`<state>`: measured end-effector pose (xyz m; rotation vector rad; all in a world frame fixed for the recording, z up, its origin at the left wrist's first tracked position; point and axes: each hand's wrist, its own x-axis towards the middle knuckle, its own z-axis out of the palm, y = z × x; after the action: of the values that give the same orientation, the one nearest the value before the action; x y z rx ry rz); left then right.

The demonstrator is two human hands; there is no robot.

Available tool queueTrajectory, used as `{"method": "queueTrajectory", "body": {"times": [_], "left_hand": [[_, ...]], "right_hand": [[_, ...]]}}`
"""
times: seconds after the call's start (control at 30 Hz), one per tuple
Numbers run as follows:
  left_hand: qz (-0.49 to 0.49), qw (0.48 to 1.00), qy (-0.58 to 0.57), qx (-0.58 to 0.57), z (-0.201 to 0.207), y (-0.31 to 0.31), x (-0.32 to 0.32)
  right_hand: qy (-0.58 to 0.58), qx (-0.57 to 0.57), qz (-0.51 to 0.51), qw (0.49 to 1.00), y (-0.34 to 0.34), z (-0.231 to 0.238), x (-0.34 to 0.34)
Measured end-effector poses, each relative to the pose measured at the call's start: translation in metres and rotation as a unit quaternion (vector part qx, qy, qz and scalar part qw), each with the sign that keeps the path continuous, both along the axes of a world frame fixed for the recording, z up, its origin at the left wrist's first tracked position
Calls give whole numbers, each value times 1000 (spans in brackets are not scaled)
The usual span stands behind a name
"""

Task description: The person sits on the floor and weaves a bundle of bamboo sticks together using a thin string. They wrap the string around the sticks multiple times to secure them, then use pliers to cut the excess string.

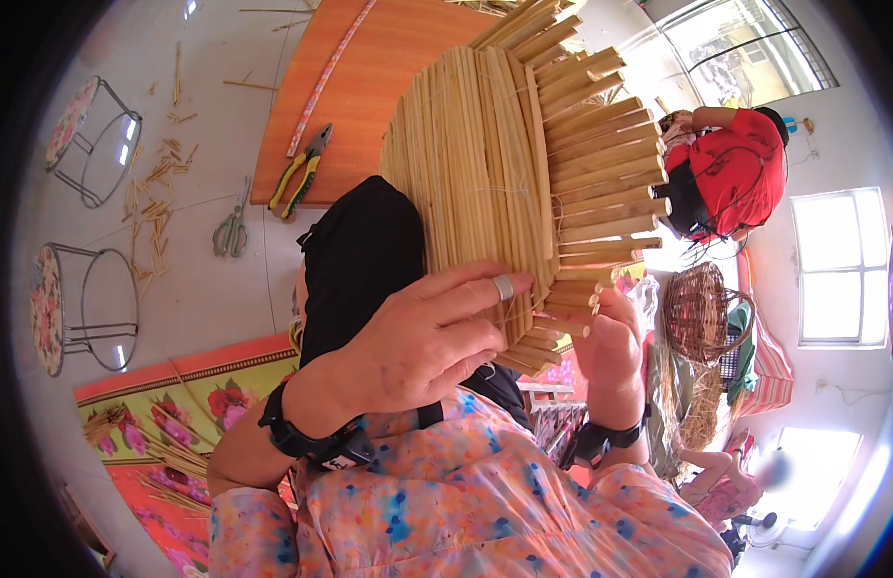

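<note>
A rounded panel [465, 144] of pale plant stalks, bound side by side, rests tilted on my lap. Along its right edge a row of short cut stalks [610, 173] sticks outward like a fringe. My left hand [422, 337], with a ring on one finger, grips the panel's lower part, its fingers bent over the surface near the edge. Close by, my right hand [615, 352] has its fingers closed around one short stalk [562, 326] at the fringe's lower end. Its thumb and part of the grip are hidden behind the stalks.
Pliers [300, 173] with yellow-black handles and a patterned thin rod [331, 77] lie on an orange board [369, 48]. Green-handled scissors [232, 231], stalk scraps [153, 212] and two round stools [85, 308] are on the floor at left. A wicker basket [697, 313] and a person in red [730, 169] are at right.
</note>
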<state>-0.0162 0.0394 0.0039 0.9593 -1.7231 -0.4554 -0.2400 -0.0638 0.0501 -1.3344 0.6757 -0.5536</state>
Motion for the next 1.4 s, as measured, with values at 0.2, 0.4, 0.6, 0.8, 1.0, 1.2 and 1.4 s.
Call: {"method": "queueTrajectory", "body": {"times": [0.2,0.4,0.6,0.8,1.0,1.2,1.4], "left_hand": [[-18,1000,-15,-9,-3,-5,-1],[-24,999,-20,-16,-2,-10,-2],[2,998,-49,-32,-8,-9,-1],[-13,999,-24,-20,6,-9,2],[-30,999,-30,-24,-2,-10,5],[-33,998,-39,-47,-1,-12,9],[-58,998,0,14,-8,-5,12]], "right_hand": [[259,-549,-110,787,-59,35,-11],[112,-856,128,489,-110,106,18],[121,-804,454,364,-95,147,76],[157,-747,563,317,-102,155,107],[167,-713,605,312,-99,157,129],[210,-685,629,302,-106,156,132],[202,-699,599,336,-105,152,125]]}}
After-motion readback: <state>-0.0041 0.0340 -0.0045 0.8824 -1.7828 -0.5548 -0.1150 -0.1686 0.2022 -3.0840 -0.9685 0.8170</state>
